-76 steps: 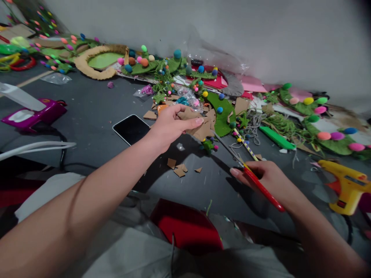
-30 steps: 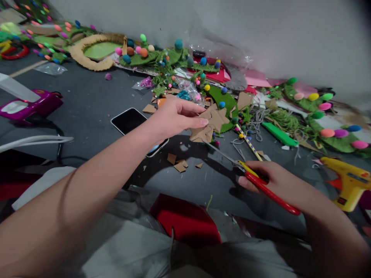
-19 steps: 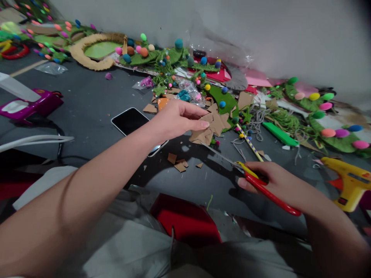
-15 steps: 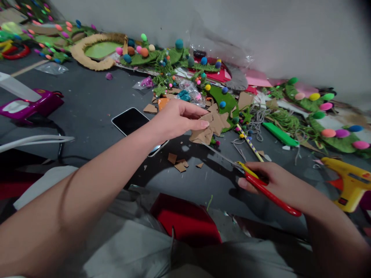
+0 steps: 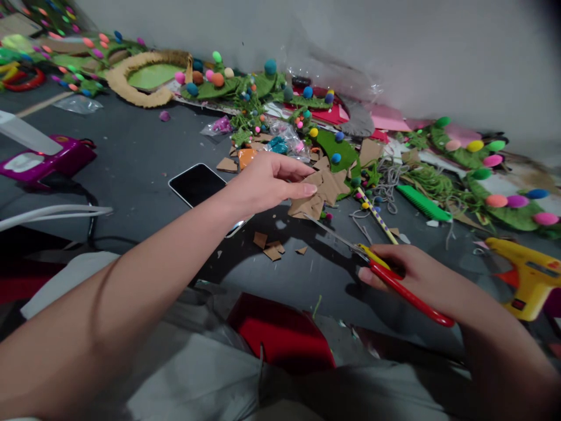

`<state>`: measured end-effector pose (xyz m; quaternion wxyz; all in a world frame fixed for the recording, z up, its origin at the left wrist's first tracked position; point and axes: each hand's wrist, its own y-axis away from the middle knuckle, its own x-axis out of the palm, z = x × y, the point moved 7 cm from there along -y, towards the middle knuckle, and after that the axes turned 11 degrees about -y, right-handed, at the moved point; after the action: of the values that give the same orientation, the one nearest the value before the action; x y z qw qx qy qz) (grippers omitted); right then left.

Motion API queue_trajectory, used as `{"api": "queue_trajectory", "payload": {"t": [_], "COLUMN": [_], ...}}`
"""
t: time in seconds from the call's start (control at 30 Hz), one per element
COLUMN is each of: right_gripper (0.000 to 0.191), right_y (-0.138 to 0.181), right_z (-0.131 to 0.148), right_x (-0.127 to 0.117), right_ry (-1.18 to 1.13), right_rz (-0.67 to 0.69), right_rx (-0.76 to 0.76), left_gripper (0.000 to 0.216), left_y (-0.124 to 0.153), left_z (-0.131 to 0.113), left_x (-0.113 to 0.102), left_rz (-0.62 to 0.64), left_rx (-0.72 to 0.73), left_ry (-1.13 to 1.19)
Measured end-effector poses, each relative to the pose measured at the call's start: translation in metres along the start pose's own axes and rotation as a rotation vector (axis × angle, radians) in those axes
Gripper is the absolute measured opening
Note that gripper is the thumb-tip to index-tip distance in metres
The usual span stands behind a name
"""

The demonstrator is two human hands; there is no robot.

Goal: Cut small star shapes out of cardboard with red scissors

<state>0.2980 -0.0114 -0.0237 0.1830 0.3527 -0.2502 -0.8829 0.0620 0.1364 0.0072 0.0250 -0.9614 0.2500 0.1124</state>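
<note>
Pinched between the thumb and fingers of my left hand point(image 5: 267, 184) are brown cardboard cutouts point(image 5: 326, 190) with pointed edges; how many layers there are I cannot tell. My right hand point(image 5: 412, 275) is wrapped round the red and yellow handles of a pair of scissors point(image 5: 390, 280). The blades point left, their tips close to the lower edge of the cardboard. Small cardboard scraps point(image 5: 272, 251) lie on the dark table below. A phone point(image 5: 199, 184) rests partly hidden under my left wrist.
A yellow glue gun point(image 5: 526, 278) lies at the right, near a green comb point(image 5: 424, 203) and a striped pencil point(image 5: 377, 216). Grey yarn point(image 5: 390, 178) and green pieces with coloured pompoms line the wall. A purple device point(image 5: 48, 161) with a cable stands at the left.
The cardboard has shifted and turned very slightly in my left hand. My right hand and the scissors are almost unmoved.
</note>
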Motion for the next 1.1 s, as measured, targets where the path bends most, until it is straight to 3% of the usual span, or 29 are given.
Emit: {"api": "queue_trajectory", "payload": {"t": [0.5, 1.1], "right_gripper": [0.044, 0.054], "right_y": [0.0, 0.0026], "right_z": [0.0024, 0.0064], "right_x": [0.0015, 0.0009], "right_ry": [0.026, 0.198], "right_rz": [-0.024, -0.137], "right_rx": [-0.023, -0.082], "left_gripper": [0.034, 0.035], "left_y": [0.0018, 0.0011], "left_z": [0.0023, 0.0063], "left_x": [-0.0048, -0.0002], "left_rz": [-0.121, -0.091], "left_rx": [0.006, -0.027], "left_ry": [-0.082, -0.081]}}
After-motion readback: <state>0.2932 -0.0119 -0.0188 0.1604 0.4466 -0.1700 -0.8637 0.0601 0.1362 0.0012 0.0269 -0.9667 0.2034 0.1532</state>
